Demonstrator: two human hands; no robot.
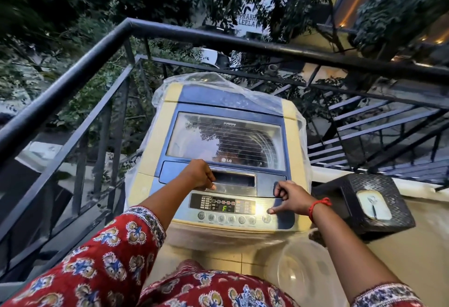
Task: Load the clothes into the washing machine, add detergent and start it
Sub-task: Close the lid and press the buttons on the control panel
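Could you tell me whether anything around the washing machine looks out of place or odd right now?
Yes: a clear plastic sheet is bunched over the back and sides of the washing machine, not covering it neatly. The lid is shut and the display is lit. Nothing looks spilled or damaged.

One washing machine (223,151); one basket (369,199).

Head-worn view, steeply downward, close over the washing machine (226,151)

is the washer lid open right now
No, the lid lies flat and shut on the washing machine, with the left hand at its front handle recess.
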